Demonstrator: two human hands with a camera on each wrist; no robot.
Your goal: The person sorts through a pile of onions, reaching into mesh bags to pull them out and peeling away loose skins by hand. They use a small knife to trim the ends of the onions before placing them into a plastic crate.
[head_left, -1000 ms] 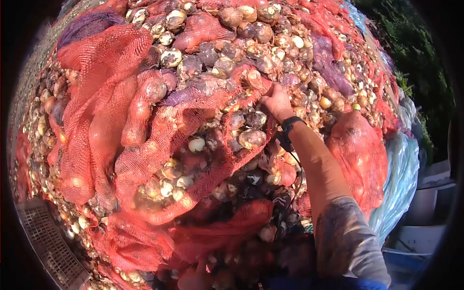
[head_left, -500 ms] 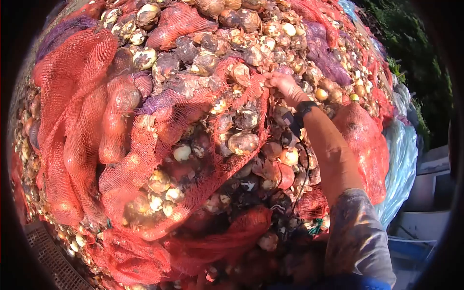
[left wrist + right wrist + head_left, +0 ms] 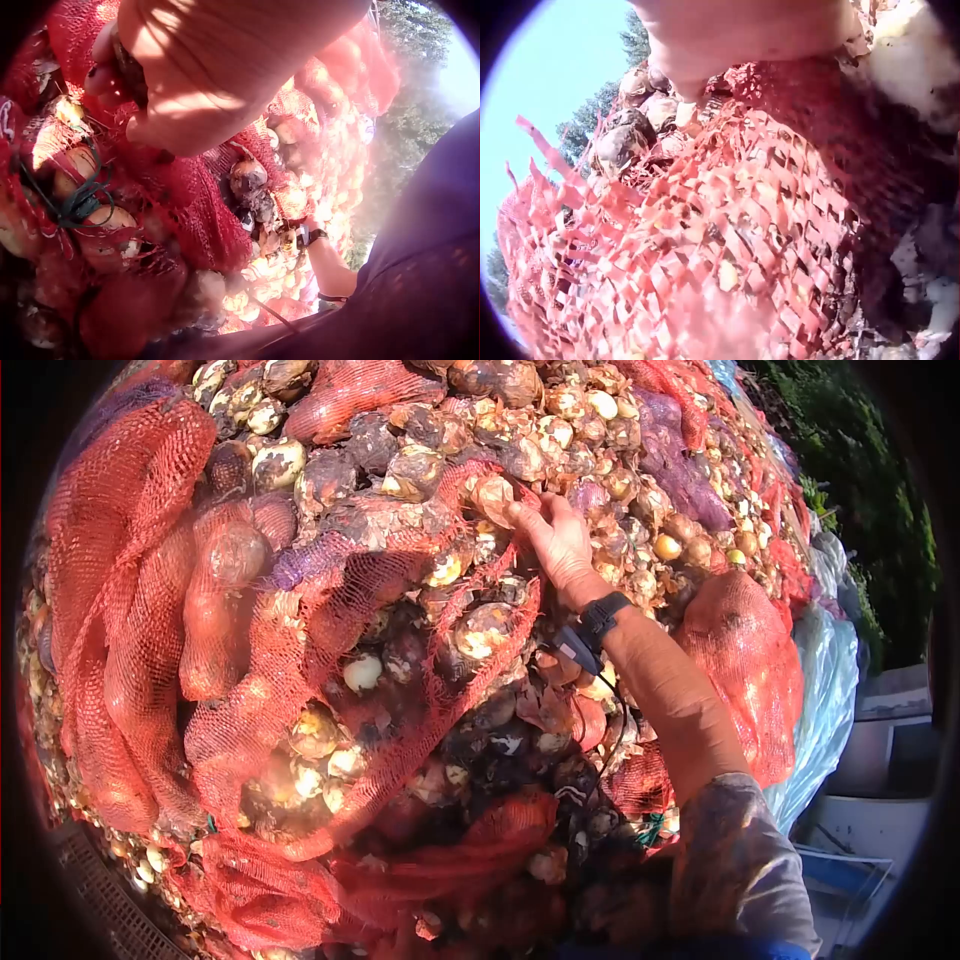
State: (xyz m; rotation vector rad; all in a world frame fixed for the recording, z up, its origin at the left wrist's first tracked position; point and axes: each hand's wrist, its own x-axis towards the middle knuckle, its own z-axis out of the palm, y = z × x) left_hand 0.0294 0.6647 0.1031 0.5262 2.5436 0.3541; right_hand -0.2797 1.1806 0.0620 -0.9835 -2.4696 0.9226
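My right hand [image 3: 565,550] pinches the torn edge of a red mesh bag [image 3: 400,760] in the head view, its thumb beside a brown onion [image 3: 492,498]. Onions, one with pale patches [image 3: 484,630], show through the bag's large hole. In the right wrist view the hand [image 3: 742,34] lies over the frayed red mesh [image 3: 727,225]; its fingertips are mostly hidden. The left wrist view has my left hand [image 3: 206,79] curled round a dark onion [image 3: 129,67], above red netting and a dark green string [image 3: 82,202]. I cannot make out the left hand in the head view.
Loose onions and filled red net bags [image 3: 735,675] make up the heap. Purple netting [image 3: 670,460] lies at the upper right, a clear bluish plastic sheet [image 3: 825,680] hangs at the right edge, and a brown slatted crate [image 3: 105,885] stands lower left.
The head view has shifted, so the heap sits further left. My right hand has come slightly left and down, its fingers more spread, and the mesh beside it has slackened and narrowed over the onions.
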